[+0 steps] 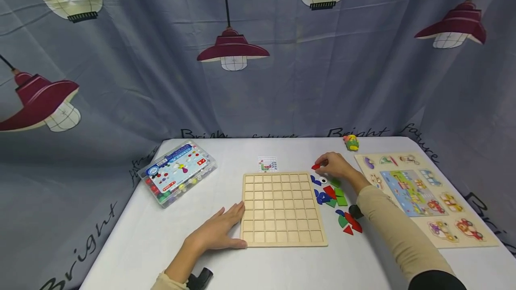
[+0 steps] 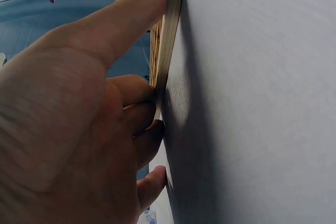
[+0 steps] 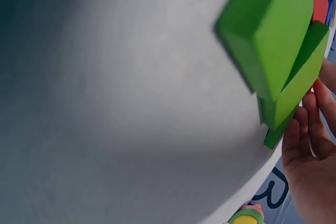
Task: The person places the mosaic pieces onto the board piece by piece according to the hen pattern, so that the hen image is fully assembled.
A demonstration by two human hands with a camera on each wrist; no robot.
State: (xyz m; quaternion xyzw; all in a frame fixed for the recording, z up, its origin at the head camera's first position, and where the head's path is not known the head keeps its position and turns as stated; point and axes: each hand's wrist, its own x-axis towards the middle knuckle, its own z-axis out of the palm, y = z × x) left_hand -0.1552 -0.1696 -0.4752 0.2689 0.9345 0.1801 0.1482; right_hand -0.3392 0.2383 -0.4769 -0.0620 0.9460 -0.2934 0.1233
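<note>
A square wooden grid board (image 1: pixel 284 209) lies in the middle of the table. My left hand (image 1: pixel 219 229) rests at its left edge with fingers spread; in the left wrist view the thumb and fingertips touch the board's side (image 2: pixel 170 35). Beyond the board's upper right corner, my right hand (image 1: pixel 336 166) pinches a small red piece (image 1: pixel 316 167) between thumb and fingers. Just below that hand lie blue pieces (image 1: pixel 322 197), a white ring (image 1: pixel 323 180), a red piece (image 1: pixel 329 192) and green squares (image 1: pixel 341 196). The right wrist view shows the green squares (image 3: pixel 286 30) close up, partly covering the fingers.
A small picture card (image 1: pixel 267 164) lies behind the board. At the left is a clear plastic case (image 1: pixel 179 171) of coloured pieces. A wooden picture puzzle (image 1: pixel 475 232) lies at the right, with a small toy figure (image 1: pixel 351 142) behind it. More red, green and black pieces (image 1: pixel 355 211) lie near the right forearm.
</note>
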